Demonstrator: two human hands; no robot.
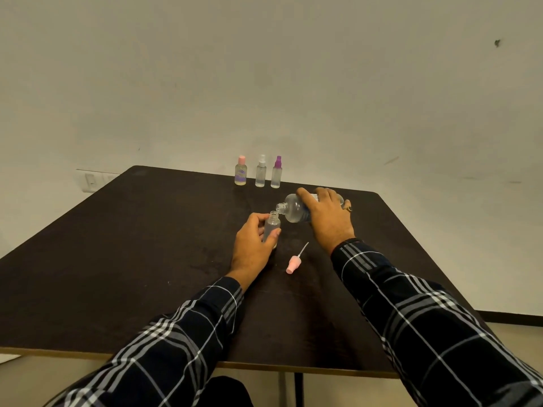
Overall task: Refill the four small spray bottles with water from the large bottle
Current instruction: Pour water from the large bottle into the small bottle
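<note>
My left hand (252, 245) grips a small clear spray bottle (272, 226) that stands upright on the dark table (132, 245) with its top off. My right hand (329, 218) holds the large clear bottle (292, 208) tipped on its side, its open neck just above the small bottle's mouth. A pink spray cap (293, 264) with its thin dip tube lies on the table between my hands. Three small bottles stand in a row at the far edge: a pink-capped one (241, 171), a white-capped one (261, 171) and a purple-capped one (276, 172).
A pale wall rises behind the table. A wall socket plate (91, 181) shows at the left past the table's far corner. The table's front edge (264, 365) runs close to my body.
</note>
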